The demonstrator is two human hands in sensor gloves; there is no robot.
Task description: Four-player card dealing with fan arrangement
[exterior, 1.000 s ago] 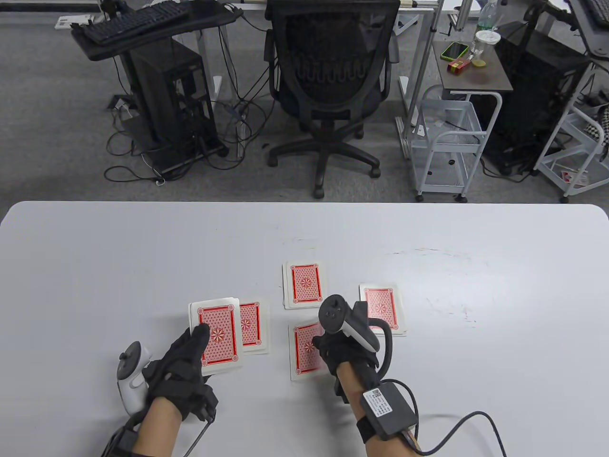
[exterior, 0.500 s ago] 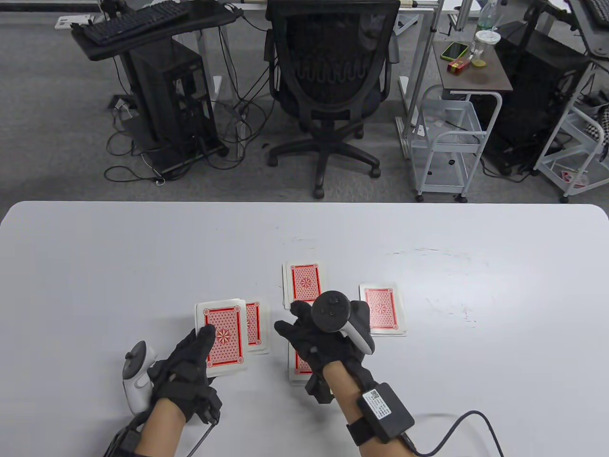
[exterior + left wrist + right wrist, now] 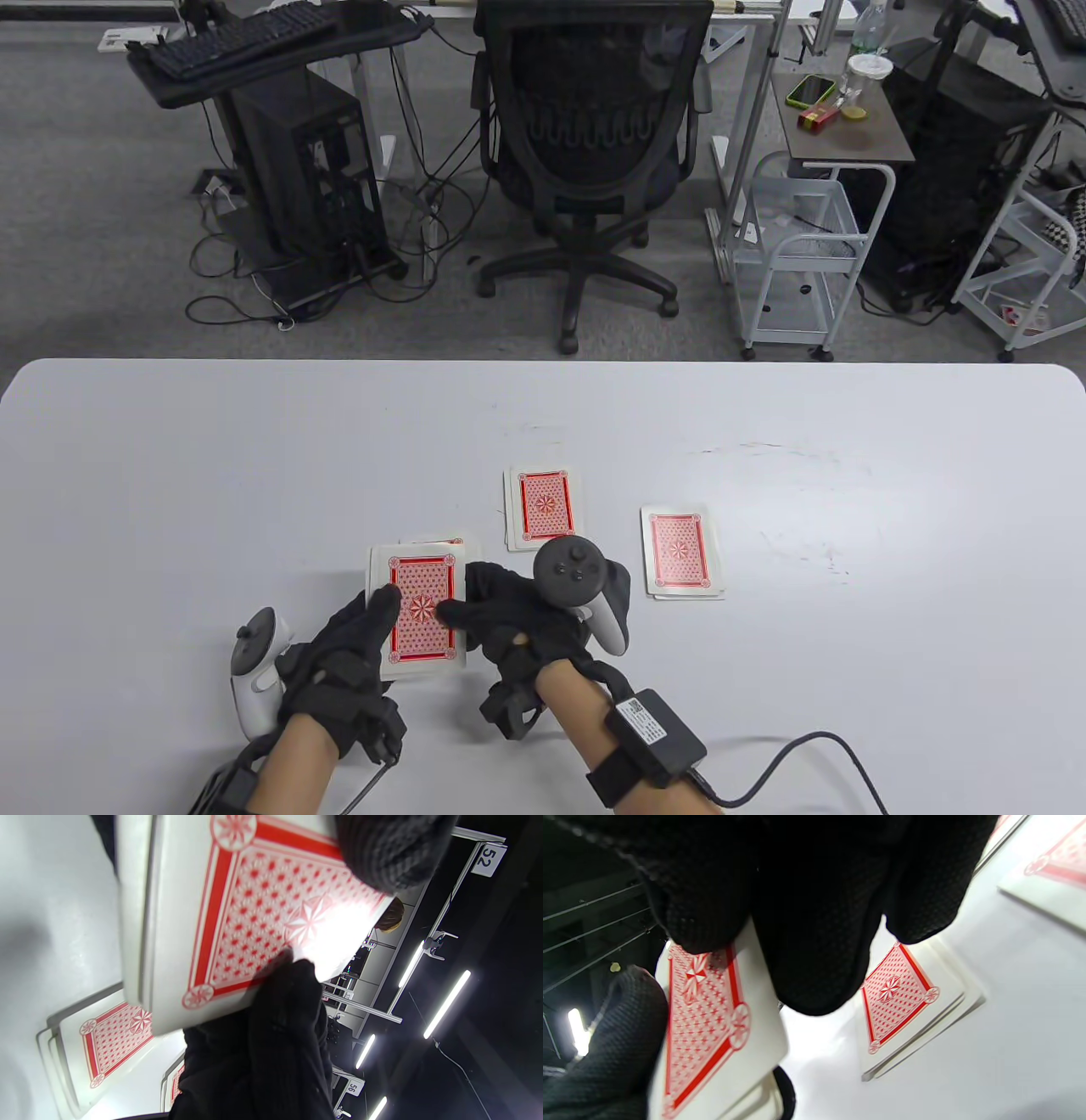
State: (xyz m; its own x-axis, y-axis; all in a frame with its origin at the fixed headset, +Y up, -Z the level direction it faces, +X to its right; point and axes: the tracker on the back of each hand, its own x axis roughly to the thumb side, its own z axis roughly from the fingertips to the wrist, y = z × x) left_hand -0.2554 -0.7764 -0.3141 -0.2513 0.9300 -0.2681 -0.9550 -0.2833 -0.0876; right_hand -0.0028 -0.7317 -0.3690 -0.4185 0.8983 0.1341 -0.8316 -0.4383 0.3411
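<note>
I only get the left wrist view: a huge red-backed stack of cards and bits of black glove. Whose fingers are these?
Observer: The left hand holds that deck; the lower glove you see is the right hand, reaching across from the right with fingertips on the top card.
Operator: Are more cards lying around?
Observer: Yes. Two face-down piles lie in the open on the table: a far pile beyond the hands and a right pile off to the side.
Operator: Is anyone sitting opposite?
Observer: No, only an empty black office chair behind the table.
</note>
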